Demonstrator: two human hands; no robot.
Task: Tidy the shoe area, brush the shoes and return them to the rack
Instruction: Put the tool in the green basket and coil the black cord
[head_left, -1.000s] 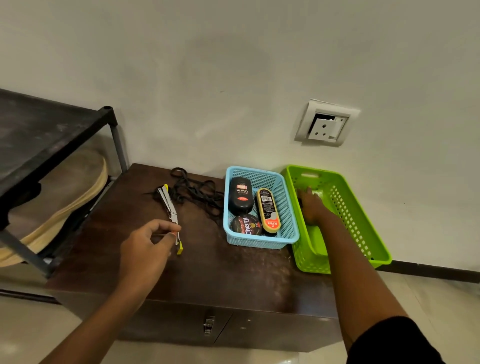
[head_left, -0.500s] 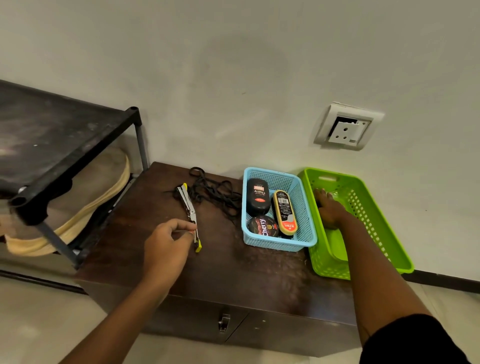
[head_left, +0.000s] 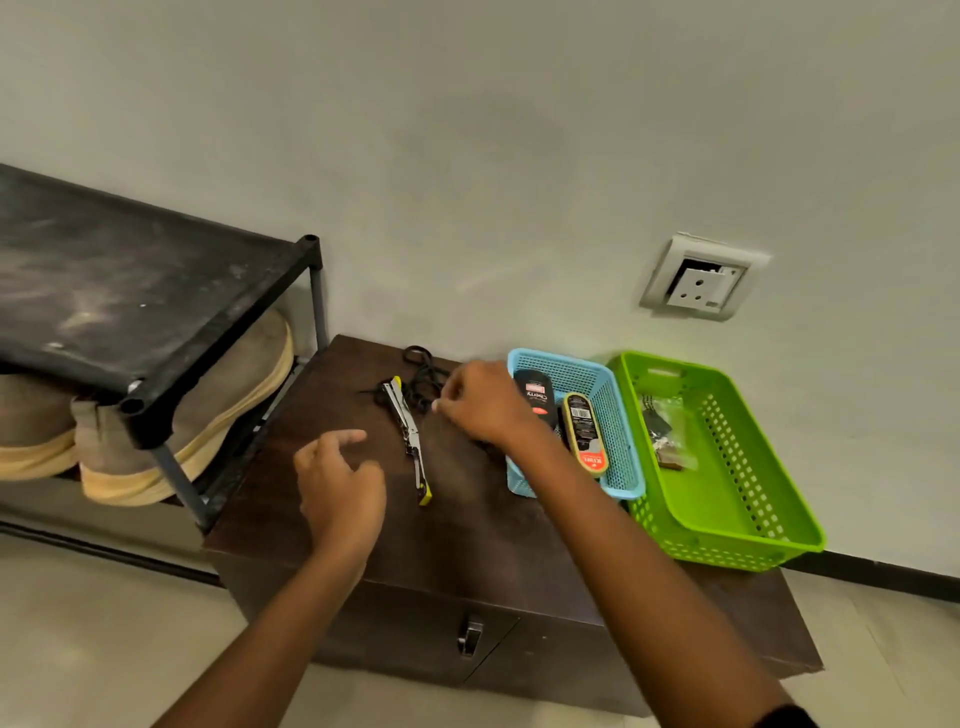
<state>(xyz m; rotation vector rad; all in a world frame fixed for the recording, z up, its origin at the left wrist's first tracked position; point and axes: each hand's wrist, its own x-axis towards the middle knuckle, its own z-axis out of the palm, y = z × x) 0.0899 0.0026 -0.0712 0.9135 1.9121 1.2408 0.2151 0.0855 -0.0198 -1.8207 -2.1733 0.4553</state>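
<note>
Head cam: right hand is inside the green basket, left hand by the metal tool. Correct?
Not quite. In the head view the right hand is not inside the green basket; it is at the black laces on the cabinet top. Whether it grips them is unclear. The left hand is by the metal tool, as stated.

The rack stands at my left against the wall, with shoes on the shelf under its top. Just right of it is the cabinet. At the back of its top lie the laces, and the tool runs from them toward me. My left hand is left of the tool, my right hand over the laces. Further right, two baskets sit side by side: the left basket holds bottles, the right basket a packet. A socket is on the wall above them.
</note>
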